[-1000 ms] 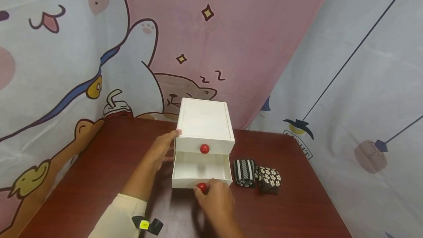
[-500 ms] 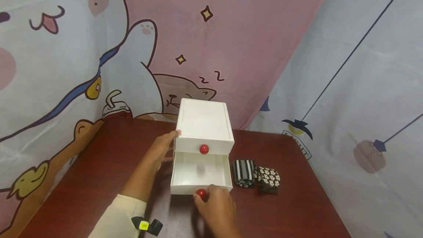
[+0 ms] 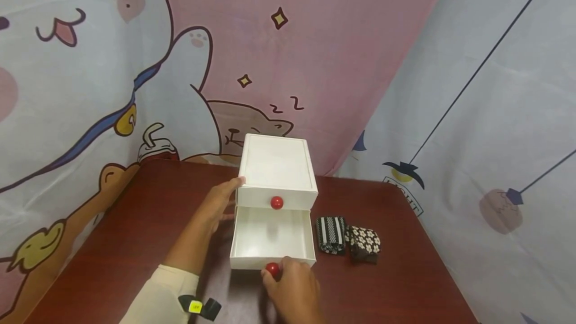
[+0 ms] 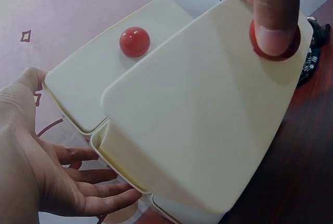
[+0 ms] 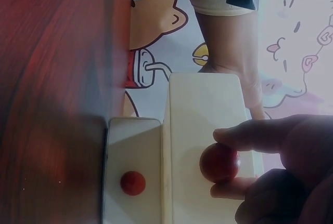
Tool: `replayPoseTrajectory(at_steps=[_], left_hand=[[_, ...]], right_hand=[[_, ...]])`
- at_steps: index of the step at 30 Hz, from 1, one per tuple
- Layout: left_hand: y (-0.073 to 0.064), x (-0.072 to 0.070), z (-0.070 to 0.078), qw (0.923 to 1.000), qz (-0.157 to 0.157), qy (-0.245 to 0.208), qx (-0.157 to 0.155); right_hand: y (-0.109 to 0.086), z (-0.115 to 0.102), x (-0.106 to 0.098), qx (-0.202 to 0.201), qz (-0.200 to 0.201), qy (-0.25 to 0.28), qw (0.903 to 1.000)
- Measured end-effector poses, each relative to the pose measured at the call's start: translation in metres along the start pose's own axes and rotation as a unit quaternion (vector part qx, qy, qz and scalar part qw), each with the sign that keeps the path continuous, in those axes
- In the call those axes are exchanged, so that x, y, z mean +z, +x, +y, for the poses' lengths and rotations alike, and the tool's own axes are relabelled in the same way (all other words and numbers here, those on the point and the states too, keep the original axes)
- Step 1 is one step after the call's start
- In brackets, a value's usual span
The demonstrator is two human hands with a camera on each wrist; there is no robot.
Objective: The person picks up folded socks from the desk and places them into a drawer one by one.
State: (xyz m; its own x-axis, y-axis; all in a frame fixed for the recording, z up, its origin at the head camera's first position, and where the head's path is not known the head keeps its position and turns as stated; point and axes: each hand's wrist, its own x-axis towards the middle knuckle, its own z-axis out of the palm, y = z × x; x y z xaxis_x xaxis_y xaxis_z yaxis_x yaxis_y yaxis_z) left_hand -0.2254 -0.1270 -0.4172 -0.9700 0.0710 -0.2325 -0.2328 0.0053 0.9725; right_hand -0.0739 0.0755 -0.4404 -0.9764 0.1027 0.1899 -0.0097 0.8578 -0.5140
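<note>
On the table stands a small white drawer cabinet with round red knobs. Its middle drawer is pulled well out, with nothing inside. My right hand pinches that drawer's red knob between thumb and finger. Against the cabinet's left side rests my left hand, thumb at the top front corner; in the left wrist view its fingers lie fairly straight along the side. The top drawer is closed. Below the pulled-out one, a bottom drawer shows closed in the right wrist view.
Right of the cabinet lie a black-and-white striped rolled sock and a dark flower-patterned one, side by side. The dark red table meets cartoon-printed cloth walls at the back and sides.
The middle drawer has slid further out toward me, with the right hand drawing back on its knob. My left hand stays in place on the cabinet's side.
</note>
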Motion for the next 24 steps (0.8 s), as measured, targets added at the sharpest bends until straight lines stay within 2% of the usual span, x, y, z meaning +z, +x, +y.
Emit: replayPoseTrajectory(at_steps=[12, 18, 24], left_hand=[[0.000, 0.001, 0.002, 1.0000, 0.002, 0.000, -0.003], [0.000, 0.000, 0.002, 1.0000, 0.002, -0.002, -0.004], [0.001, 0.000, 0.001, 1.0000, 0.004, -0.001, -0.003]], right_hand=[[-0.004, 0.004, -0.006, 0.013, -0.020, -0.008, 0.9997], [-0.010, 0.004, -0.019, 0.009, 0.014, -0.020, 0.9997], [-0.010, 0.004, -0.041, -0.002, 0.052, -0.033, 0.9981]])
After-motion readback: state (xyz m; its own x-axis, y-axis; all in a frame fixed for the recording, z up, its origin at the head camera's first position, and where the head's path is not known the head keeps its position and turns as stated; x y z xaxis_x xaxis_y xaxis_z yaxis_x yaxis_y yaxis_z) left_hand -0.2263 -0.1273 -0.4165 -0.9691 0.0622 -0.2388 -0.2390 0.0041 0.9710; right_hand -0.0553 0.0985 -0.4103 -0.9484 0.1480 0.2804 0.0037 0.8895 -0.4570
